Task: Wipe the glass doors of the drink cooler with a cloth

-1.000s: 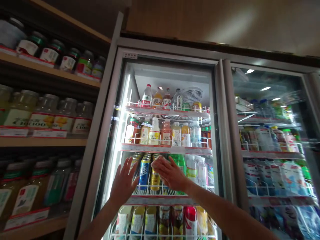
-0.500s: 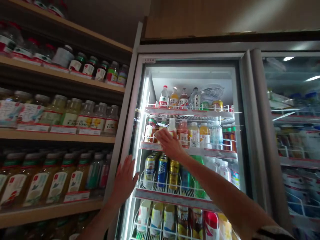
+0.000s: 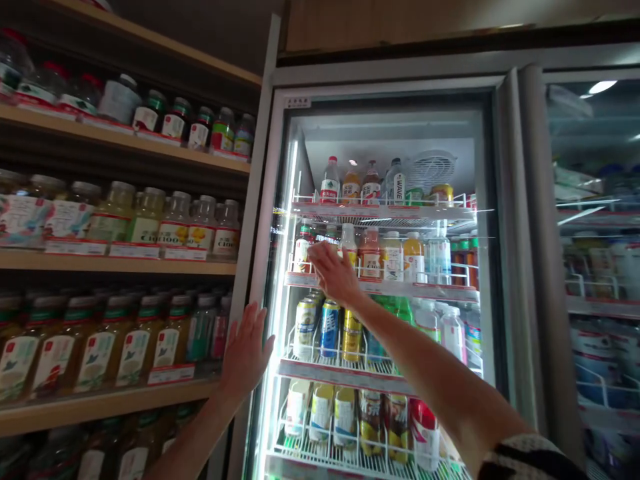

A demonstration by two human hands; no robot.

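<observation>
Two hands [image 3: 336, 275], two glass doors [image 3: 385, 130]

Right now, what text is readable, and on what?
"WAVE": dark-capped bottle, top shelf behind the glass door.
"C100": pink bottle, one shelf down.
"C10", rest unclear: yellowish bottle, wooden shelf.
Too small or blurred: cans, price strips, door sticker, other labels.

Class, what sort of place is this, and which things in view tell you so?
Probably a small shop or convenience store: the lit, glass-doored drinks fridge, the wooden shelves lined with similar bottles, and the label strips along the shelf edges suggest it.
</observation>
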